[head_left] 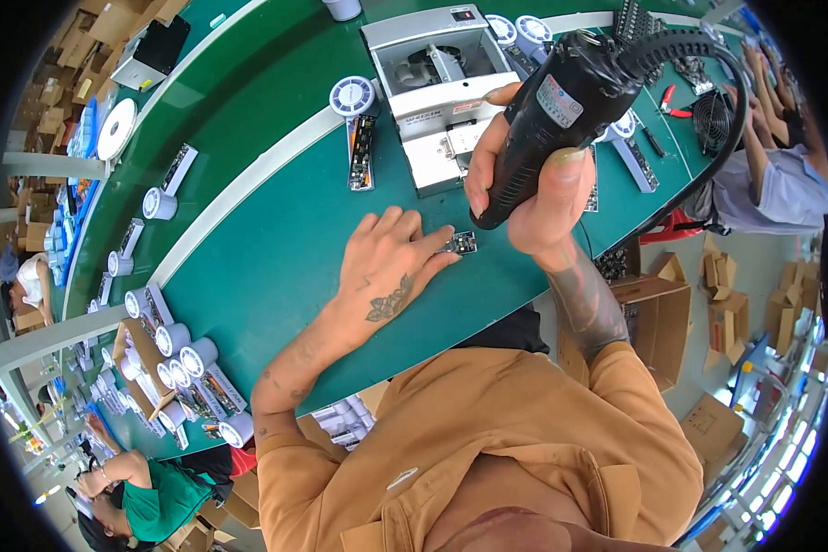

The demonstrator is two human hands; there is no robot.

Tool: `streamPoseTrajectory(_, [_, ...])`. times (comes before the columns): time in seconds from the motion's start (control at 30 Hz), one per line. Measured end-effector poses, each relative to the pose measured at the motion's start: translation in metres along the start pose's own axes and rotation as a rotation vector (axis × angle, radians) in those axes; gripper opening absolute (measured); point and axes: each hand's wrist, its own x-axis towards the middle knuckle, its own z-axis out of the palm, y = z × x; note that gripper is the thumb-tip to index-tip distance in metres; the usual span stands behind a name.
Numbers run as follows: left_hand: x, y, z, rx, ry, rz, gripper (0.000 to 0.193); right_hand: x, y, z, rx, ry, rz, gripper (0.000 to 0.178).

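the left grip (386,262), nearer, pinches a small circuit board (464,242) lying lengthwise left-to-right on the worktop (276,258); the right grip (552,198) wraps a black corded tool (552,115), its lower end just beyond the board's right end.

We wear a tan collared shirt (488,400). A flower tattoo (391,299) marks the back of our left hand (384,259).
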Motion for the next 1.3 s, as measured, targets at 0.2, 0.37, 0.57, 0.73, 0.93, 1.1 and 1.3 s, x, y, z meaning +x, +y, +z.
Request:
streamPoseTrajectory(0.2, [-0.002,0.001,0.0,0.005,-0.019,-0.014,0.026,-0.004,0.008,-0.004,0.005,0.03,0.045,0.063])
streamPoseTrajectory(0.37, [-0.004,0.001,0.003,0.026,-0.034,-0.016,0.025,-0.012,0.001,-0.001,-0.102,-0.041,0.128,0.089])
streamPoseTrajectory(0.57, [-0.004,-0.003,0.008,0.063,-0.019,0.014,0.026,-0.007,0.001,0.003,-0.083,0.022,0.151,0.097])
streamPoseTrajectory(0.73, [-0.004,-0.004,0.007,0.059,-0.015,0.022,0.026,-0.018,0.006,-0.005,0.099,-0.038,0.282,0.08])
streamPoseTrajectory(0.93, [-0.007,-0.008,0.011,0.079,0.048,0.086,0.025,-0.047,0.012,-0.004,0.138,0.082,0.357,0.086])
streamPoseTrajectory(1.1, [-0.009,-0.003,0.017,0.196,0.089,0.12,0.027,-0.005,-0.023,-0.011,-0.004,0.009,0.177,0.1])
streamPoseTrajectory(1.3, [0.001,0.008,0.019,0.259,0.17,0.071,0.027,0.054,-0.005,0.0,-0.23,-0.074,-0.315,0.048])
